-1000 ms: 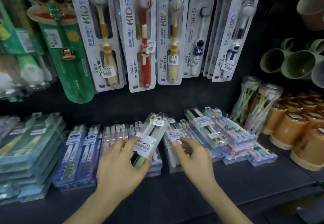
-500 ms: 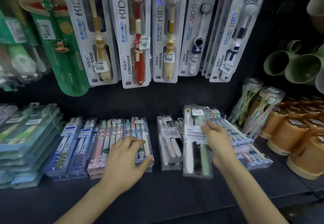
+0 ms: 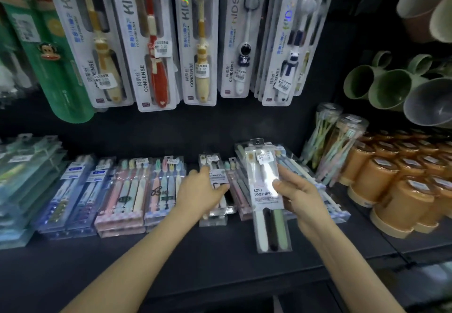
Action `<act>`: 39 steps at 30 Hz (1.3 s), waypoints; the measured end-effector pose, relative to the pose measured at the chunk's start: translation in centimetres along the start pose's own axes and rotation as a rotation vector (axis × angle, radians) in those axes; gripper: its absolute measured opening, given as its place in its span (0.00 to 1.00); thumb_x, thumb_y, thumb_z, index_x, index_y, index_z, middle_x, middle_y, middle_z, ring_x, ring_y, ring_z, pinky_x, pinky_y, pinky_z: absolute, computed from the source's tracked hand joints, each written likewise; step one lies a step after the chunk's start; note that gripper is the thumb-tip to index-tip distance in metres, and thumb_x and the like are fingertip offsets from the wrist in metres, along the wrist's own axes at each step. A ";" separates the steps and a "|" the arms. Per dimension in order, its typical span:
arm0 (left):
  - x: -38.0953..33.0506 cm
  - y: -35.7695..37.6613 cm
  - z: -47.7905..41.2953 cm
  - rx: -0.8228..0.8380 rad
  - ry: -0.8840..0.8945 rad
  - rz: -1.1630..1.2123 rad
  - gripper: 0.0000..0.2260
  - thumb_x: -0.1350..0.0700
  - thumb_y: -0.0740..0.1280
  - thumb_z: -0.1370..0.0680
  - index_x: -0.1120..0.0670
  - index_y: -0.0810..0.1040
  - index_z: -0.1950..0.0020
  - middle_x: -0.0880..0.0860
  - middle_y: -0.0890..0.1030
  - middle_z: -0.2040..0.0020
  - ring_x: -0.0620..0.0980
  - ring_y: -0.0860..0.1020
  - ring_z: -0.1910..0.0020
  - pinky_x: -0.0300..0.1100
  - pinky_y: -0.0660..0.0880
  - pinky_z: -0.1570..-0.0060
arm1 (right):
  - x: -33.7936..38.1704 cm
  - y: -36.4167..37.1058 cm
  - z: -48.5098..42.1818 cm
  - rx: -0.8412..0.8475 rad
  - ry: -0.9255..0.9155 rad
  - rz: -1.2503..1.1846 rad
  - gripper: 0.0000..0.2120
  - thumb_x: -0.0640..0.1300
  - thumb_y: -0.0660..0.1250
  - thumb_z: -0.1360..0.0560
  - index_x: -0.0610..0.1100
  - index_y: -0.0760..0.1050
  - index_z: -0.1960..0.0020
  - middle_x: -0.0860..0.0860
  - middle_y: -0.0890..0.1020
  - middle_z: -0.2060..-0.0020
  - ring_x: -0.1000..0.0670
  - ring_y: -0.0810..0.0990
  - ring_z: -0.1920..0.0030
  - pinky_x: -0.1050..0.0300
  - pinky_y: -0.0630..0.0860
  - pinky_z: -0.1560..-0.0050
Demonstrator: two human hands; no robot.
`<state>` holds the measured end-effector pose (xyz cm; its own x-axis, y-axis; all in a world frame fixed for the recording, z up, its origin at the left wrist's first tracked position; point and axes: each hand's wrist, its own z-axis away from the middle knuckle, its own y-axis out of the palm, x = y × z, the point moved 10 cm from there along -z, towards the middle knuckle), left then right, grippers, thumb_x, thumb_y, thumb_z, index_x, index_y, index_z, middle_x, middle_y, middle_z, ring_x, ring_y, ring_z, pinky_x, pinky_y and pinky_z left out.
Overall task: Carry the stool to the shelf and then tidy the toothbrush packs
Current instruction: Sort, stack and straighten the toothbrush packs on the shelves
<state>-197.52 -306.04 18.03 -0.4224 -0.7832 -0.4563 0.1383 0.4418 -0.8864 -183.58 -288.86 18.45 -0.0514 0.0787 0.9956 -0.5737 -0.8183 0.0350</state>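
Observation:
My right hand [image 3: 299, 196] grips a clear "soft toothbrush" pack [image 3: 266, 197] with white, black and green brushes, lifted upright above the dark shelf [image 3: 220, 259]. My left hand [image 3: 201, 191] lies over the top pack of a small stack of the same kind [image 3: 215, 173], fingers curled at its edge. Flat rows of pastel toothbrush packs [image 3: 137, 190] and blue ones [image 3: 73, 190] lie to the left. More clear packs [image 3: 308, 178] are piled behind my right hand. The stool is not in view.
Kids' toothbrush cards [image 3: 151, 43] hang on the back wall above. Orange cups [image 3: 396, 183] stand stacked at the right, with green mugs [image 3: 381, 87] above them and tubes of pastel brushes [image 3: 335, 146] between. Teal packs [image 3: 22, 178] are piled at the far left.
My right hand has lifted its pack a little higher and more upright. My left hand has left the pastel packs and moved right onto the small stack in the middle.

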 end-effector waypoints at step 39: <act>0.3 0.7 8.9 0.299 -0.131 0.797 0.19 0.59 0.74 0.29 0.47 0.72 0.42 0.56 0.84 0.54 0.51 0.83 0.58 0.45 0.80 0.59 | -4.4 6.1 5.1 0.213 0.172 -0.181 0.22 0.31 0.68 0.27 0.49 0.72 0.38 0.45 0.84 0.58 0.49 0.85 0.59 0.59 0.79 0.65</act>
<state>-189.56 -309.84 16.59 0.0055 -0.3404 -0.9403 0.5875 0.7619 -0.2725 -182.66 -297.13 14.70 -0.1115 0.3139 0.9429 -0.4032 -0.8815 0.2458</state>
